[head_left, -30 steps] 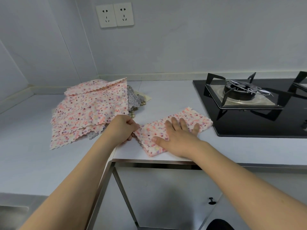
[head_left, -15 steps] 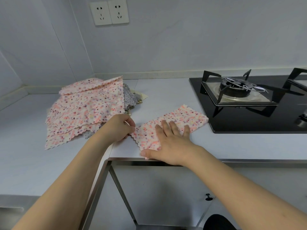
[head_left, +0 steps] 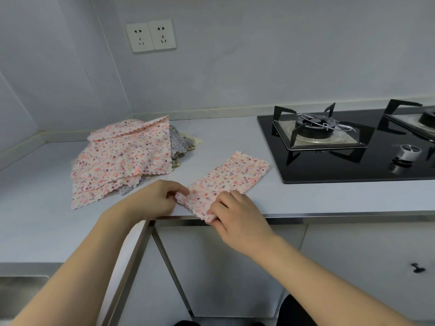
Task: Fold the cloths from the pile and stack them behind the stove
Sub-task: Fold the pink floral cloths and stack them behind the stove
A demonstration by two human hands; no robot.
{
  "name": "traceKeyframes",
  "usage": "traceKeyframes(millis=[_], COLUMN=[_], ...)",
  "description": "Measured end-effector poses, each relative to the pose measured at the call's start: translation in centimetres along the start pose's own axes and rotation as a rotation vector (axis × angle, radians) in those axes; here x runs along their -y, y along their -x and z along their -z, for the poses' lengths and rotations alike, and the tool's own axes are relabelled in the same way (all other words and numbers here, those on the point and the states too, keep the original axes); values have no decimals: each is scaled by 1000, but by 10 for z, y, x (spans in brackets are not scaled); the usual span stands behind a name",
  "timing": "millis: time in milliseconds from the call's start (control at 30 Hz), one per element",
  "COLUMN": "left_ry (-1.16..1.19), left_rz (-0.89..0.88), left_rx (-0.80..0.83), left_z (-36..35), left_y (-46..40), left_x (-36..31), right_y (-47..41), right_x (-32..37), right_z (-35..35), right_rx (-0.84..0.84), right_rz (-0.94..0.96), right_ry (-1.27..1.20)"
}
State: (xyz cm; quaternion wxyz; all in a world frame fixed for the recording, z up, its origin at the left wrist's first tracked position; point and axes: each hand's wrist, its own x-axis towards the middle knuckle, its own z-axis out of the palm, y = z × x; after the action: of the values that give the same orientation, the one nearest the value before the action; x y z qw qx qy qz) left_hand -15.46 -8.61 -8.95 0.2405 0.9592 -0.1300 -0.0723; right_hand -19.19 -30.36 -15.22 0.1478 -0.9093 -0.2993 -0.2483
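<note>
Pinching the near corners of a half-folded floral cloth at the tabletop edge, left hand and right hand prepare another fold; the pile remains, nothing visibly stacked behind the stove.

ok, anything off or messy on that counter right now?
Nothing damaged or spilled. The pile of cloths by the corner is loose and fanned out, edges askew, which is expected before folding. The folded cloth lies at an angle, its near end overhanging the counter edge, pinched by the left hand and right hand.
</note>
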Motion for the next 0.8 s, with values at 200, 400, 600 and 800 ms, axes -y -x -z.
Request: traceKeyframes(millis=[200,400,600,800], left_ry=[213,682,608,153], left_rz=[-30,34,145,183], left_rx=[-153,-148,-209,-291], left_z=[-3,2,-21,-46], left_y=[14,-13,-81,-131], left_x=[-1,-33,-63,-69], right_y=[-2,-16,-37,-55], right_x=[0,-21,-69,-107], right_z=[33,55,58,48], right_rx=[15,-18,71,220], right_rz=[-343,-642,-736,-755], right_ry=[-349,-597,-395,-219])
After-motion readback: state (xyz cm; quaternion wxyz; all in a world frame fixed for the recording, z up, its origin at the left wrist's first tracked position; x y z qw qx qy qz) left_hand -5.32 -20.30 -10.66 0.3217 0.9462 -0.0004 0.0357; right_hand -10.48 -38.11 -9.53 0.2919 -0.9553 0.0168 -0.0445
